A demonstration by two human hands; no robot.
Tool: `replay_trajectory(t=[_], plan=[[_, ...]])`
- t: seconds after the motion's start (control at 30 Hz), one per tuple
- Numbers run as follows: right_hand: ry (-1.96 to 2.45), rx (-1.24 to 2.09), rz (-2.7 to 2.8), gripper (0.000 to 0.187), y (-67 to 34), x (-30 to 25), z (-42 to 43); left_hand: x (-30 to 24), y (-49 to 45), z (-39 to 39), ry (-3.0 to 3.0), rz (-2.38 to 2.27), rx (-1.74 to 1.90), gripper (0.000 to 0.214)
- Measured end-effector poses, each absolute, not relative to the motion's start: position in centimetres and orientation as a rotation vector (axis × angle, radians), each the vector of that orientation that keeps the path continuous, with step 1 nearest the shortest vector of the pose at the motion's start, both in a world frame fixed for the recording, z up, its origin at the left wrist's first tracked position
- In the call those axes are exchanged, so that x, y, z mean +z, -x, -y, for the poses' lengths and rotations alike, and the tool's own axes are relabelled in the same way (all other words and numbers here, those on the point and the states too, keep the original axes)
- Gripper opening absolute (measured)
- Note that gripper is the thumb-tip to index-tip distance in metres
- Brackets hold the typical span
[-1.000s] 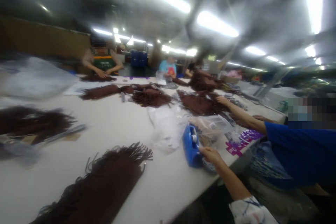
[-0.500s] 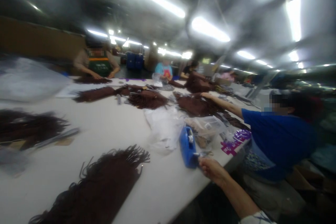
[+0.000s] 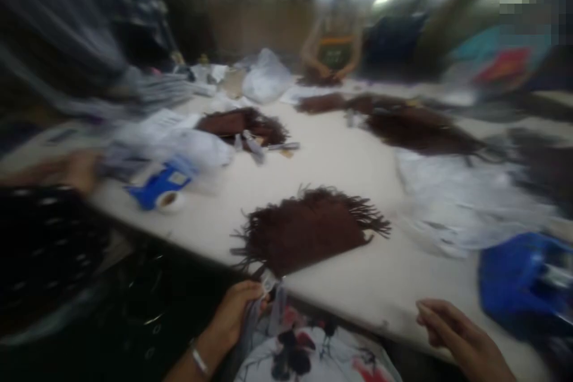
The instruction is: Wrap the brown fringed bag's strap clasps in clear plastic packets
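Note:
At the table's near edge my left hand (image 3: 235, 313) is closed on a piece of thin clear plastic (image 3: 275, 301), seemingly a bag, hanging in front of my patterned clothing. Just beyond it a folded dark brown scarf (image 3: 308, 230) with fringe lies on the white table (image 3: 335, 158). My right hand (image 3: 461, 334) is over the front edge at the right, thumb and fingers drawn together; whatever may be between them is too small and blurred to name. Right of that hand stands a blue tape dispenser (image 3: 510, 280), apart from it.
White plastic bags (image 3: 465, 203) lie at the right. At the left are a second blue dispenser (image 3: 161, 185), a tape roll (image 3: 170, 202) and a co-worker's arm (image 3: 80, 173). More brown scarves (image 3: 242, 122) lie farther back, where another person (image 3: 333, 51) works.
The view has swung left and down. My right hand, earlier at the blue tape dispenser, is now away from it. My left hand with the plastic has come into view.

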State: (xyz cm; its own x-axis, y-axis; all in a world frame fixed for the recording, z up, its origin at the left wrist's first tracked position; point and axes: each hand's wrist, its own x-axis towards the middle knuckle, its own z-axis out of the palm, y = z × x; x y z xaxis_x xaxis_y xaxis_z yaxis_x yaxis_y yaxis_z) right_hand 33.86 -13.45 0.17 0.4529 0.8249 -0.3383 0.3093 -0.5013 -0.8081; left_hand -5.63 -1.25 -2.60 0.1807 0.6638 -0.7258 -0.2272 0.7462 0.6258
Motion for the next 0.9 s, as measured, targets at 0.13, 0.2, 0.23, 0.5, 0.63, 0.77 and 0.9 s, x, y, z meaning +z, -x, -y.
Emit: replay_trajectory(t=[0.13, 0.2, 0.23, 0.5, 0.63, 0.77, 0.9], plan=[[1.585, 1.480, 1.138, 0.029, -21.5, 1.7, 8.1, -2.7, 8.3, 3.0, -0.370, -1.318, 0.701, 0.015], [1.362, 1.612, 1.273, 0.022, -16.3, 2.3, 5.9, -2.6, 7.9, 2.8, -0.372, -1.300, 0.719, 0.015], [1.301, 1.627, 1.344, 0.019, -14.3, 2.3, 5.0, -2.6, 7.6, 2.6, -0.373, -1.287, 0.727, 0.015], [1.277, 1.598, 1.554, 0.016, -9.2, 0.4, 2.4, -2.8, 7.5, 2.7, -0.353, -1.241, 0.778, 0.011], [1.288, 1.605, 1.595, 0.017, -8.7, 1.0, 1.8, -2.9, 7.4, 2.8, -0.482, -1.250, 0.807, 0.010], [1.363, 1.530, 1.738, 0.018, -8.4, 1.0, 1.3, -2.7, 7.4, 2.9, -0.551, -1.247, 0.830, 0.010], [1.398, 1.402, 1.877, 0.020, -8.5, 0.5, 1.3, -2.6, 7.5, 2.9, -0.553, -1.240, 0.833, 0.009]])
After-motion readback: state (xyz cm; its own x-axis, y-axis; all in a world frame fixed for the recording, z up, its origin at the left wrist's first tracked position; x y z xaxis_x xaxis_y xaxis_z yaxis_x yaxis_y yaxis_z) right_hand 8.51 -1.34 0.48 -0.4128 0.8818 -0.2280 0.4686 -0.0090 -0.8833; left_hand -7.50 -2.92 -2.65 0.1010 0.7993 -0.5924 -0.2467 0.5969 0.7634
